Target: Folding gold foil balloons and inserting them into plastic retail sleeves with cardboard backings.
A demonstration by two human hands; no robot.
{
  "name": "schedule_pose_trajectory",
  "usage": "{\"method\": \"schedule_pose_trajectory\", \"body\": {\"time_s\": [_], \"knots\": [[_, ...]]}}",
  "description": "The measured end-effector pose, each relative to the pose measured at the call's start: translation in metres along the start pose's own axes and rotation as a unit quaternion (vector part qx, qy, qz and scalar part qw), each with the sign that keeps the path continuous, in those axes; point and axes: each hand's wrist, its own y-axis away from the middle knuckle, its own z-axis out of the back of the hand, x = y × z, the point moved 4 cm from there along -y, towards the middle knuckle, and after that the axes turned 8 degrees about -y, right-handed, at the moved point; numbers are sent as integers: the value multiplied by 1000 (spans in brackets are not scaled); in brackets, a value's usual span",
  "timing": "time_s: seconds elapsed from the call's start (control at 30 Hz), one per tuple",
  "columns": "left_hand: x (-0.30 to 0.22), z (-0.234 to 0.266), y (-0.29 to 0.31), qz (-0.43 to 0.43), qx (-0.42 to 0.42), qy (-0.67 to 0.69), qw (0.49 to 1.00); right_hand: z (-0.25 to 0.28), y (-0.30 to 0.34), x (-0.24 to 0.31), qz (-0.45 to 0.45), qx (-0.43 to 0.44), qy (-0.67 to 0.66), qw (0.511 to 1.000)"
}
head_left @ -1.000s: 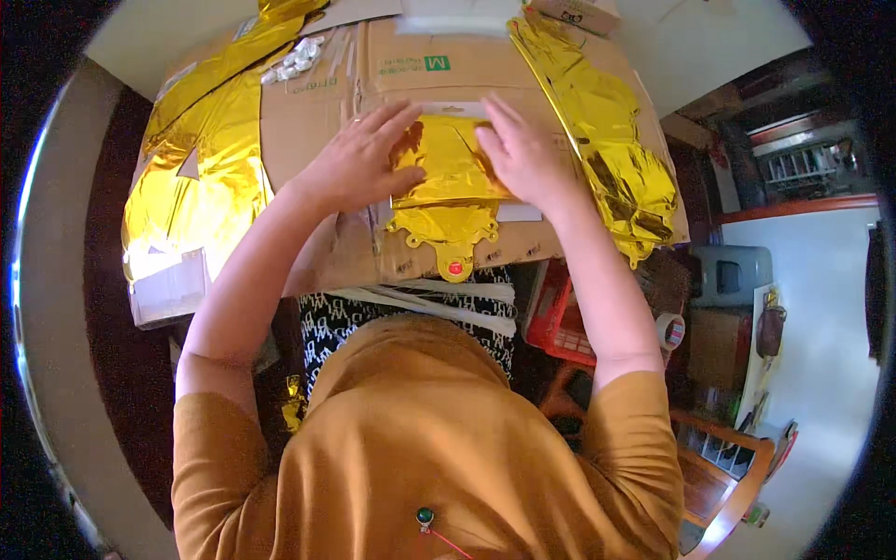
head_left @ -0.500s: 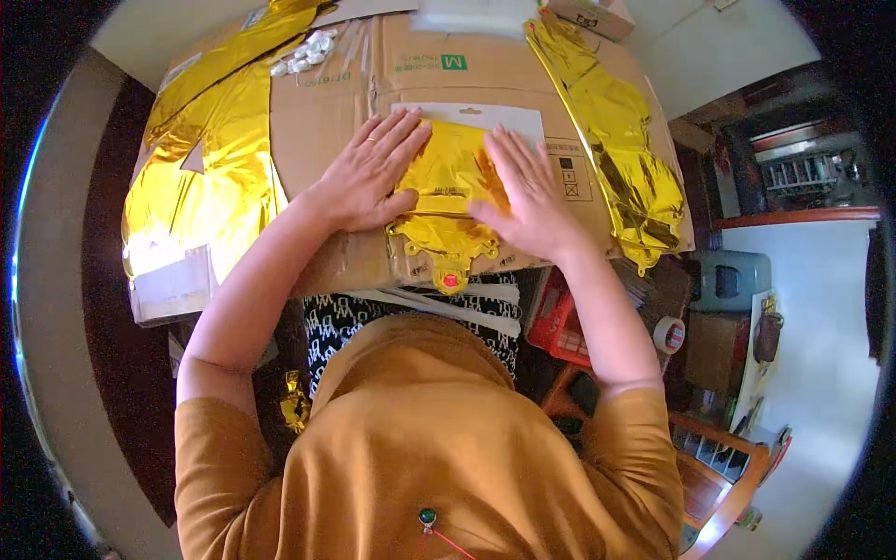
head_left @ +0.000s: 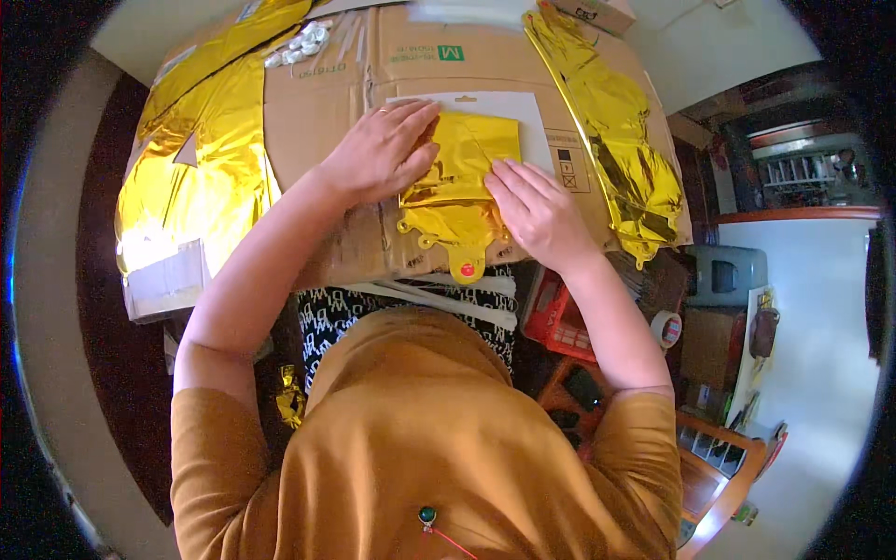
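A folded gold foil balloon (head_left: 462, 154) lies over a white backing card (head_left: 532, 126) on top of a cardboard box (head_left: 327, 121). Its scalloped lower end and a tab with a red dot point toward me. My left hand (head_left: 387, 154) rests palm down on the balloon's left edge, fingers stretched out and touching the card's upper left. Against the right edge lies my right hand (head_left: 541, 215), its fingers extended side by side on the foil and its thumb hidden. Neither hand visibly grips anything.
Gold foil sheets (head_left: 205, 159) cover the box's left side, and a long gold foil piece (head_left: 616, 121) lies on its right. Small white packets (head_left: 299, 44) sit at the far left. Below the box's right edge are a red crate (head_left: 560, 322) and a tape roll (head_left: 665, 329).
The balloon's tab has shifted slightly right and the foil lies straighter. My left hand has moved up a little; my right hand has drawn lower, its spread fingers now together.
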Motion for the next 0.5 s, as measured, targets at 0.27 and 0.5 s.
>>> {"method": "schedule_pose_trajectory", "body": {"time_s": [0.27, 0.5], "knots": [[4, 2, 0, 47, -1, 69, 996, 33, -6, 13, 72, -82, 89, 990], [-4, 2, 0, 39, -63, -7, 997, 4, 20, 35, 41, 37, 73, 996]]}}
